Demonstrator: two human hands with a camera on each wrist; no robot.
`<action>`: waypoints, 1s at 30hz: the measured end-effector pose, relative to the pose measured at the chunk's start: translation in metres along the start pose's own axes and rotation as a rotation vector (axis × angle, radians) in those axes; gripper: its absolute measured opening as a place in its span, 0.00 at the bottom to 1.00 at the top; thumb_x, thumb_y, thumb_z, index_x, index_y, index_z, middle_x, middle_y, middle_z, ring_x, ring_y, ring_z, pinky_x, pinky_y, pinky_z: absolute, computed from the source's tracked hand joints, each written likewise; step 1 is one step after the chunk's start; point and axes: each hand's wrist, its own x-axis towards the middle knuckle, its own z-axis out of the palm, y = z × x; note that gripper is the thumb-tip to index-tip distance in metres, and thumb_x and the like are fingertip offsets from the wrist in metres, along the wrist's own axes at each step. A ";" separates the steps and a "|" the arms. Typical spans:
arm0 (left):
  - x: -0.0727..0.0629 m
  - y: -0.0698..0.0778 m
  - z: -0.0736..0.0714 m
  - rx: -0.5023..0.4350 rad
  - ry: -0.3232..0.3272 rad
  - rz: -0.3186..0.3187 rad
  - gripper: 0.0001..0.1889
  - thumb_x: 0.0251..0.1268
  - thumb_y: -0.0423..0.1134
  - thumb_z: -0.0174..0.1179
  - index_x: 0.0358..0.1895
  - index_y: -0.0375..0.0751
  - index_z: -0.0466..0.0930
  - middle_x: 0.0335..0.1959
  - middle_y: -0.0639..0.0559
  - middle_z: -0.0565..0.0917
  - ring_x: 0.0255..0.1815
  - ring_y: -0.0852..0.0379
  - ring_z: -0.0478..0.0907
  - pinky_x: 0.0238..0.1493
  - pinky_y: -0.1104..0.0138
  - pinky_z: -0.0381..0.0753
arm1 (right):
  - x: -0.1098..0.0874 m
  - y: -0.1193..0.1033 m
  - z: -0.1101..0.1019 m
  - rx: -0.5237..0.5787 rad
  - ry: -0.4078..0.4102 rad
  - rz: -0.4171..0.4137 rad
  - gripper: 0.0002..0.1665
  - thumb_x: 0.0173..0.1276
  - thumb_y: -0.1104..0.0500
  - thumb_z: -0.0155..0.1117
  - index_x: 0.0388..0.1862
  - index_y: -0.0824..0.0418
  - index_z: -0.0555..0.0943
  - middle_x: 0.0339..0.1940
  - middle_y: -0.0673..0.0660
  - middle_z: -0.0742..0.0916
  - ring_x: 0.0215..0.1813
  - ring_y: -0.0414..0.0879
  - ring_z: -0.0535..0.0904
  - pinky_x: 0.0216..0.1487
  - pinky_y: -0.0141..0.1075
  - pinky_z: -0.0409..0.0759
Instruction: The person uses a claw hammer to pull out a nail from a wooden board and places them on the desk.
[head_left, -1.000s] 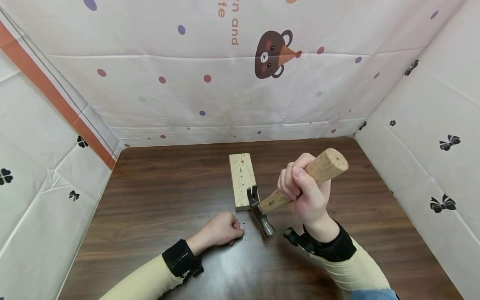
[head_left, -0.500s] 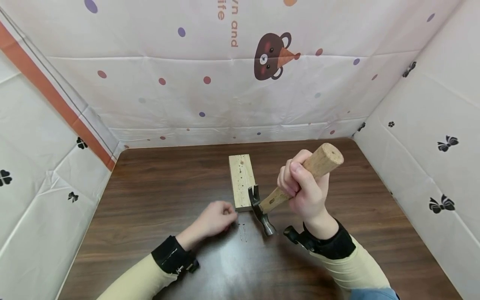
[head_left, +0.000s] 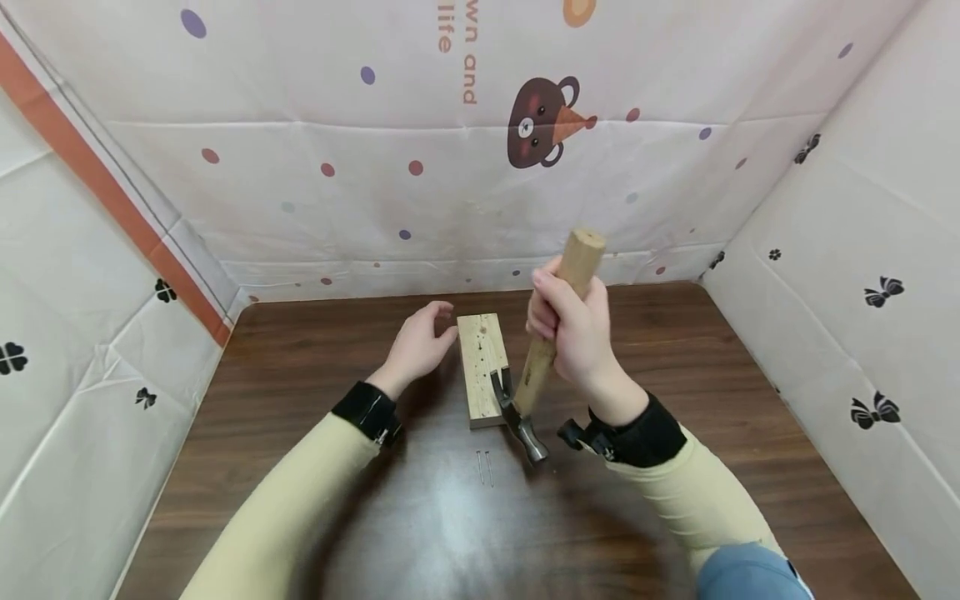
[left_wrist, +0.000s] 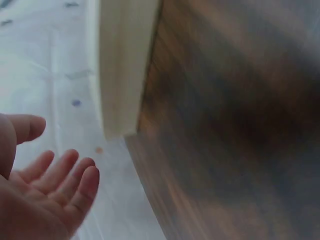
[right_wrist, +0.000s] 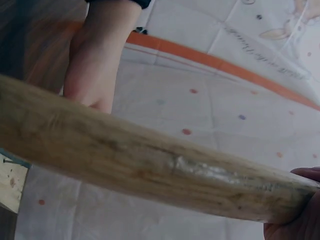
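My right hand (head_left: 570, 323) grips the wooden handle of a claw hammer (head_left: 534, 379). The hammer's dark metal head hangs low by the near right corner of a pale wood block (head_left: 480, 358), its claw in front of part of the block. In the right wrist view, the hammer handle (right_wrist: 150, 162) crosses the picture. My left hand (head_left: 420, 340) holds nothing and is beside the block's far left end. Its fingers are loosely spread in the left wrist view, apart from the block (left_wrist: 122, 65). Two thin nails (head_left: 480, 468) lie side by side on the table before the block.
Dark spots and small marks dot the block's top. The brown wood-grain table (head_left: 300, 375) ends at a white patterned cloth wall (head_left: 337, 217) behind, with more cloth on the left and right sides.
My left hand has left the nails and moved forward to the block's far left end, its fingers opening out. My right hand has shifted left, and the hammer handle is steeper.
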 end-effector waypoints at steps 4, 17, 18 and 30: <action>0.022 -0.011 0.010 0.096 -0.079 0.063 0.26 0.84 0.42 0.57 0.78 0.34 0.72 0.74 0.38 0.77 0.77 0.42 0.70 0.77 0.50 0.68 | 0.022 0.013 0.003 -0.005 0.001 0.128 0.13 0.78 0.60 0.58 0.30 0.57 0.71 0.11 0.46 0.64 0.12 0.37 0.56 0.16 0.33 0.56; 0.048 -0.017 0.024 0.034 -0.277 -0.053 0.28 0.80 0.36 0.62 0.80 0.39 0.71 0.78 0.43 0.73 0.79 0.48 0.68 0.76 0.55 0.68 | 0.082 0.055 0.008 -0.074 -0.042 0.344 0.23 0.82 0.57 0.57 0.23 0.55 0.65 0.12 0.46 0.60 0.13 0.38 0.54 0.18 0.31 0.57; 0.049 -0.016 0.025 0.011 -0.284 -0.074 0.28 0.80 0.35 0.61 0.79 0.40 0.72 0.78 0.44 0.74 0.77 0.49 0.69 0.74 0.56 0.69 | 0.086 0.058 0.009 -0.081 -0.044 0.354 0.24 0.82 0.56 0.56 0.22 0.55 0.64 0.12 0.46 0.60 0.13 0.38 0.54 0.18 0.32 0.57; 0.056 -0.010 0.030 -0.037 -0.283 -0.132 0.25 0.76 0.32 0.60 0.74 0.41 0.79 0.73 0.43 0.79 0.62 0.48 0.74 0.67 0.59 0.71 | 0.116 0.080 0.017 -0.141 0.031 0.460 0.23 0.82 0.55 0.58 0.25 0.56 0.64 0.12 0.47 0.61 0.13 0.39 0.57 0.16 0.32 0.58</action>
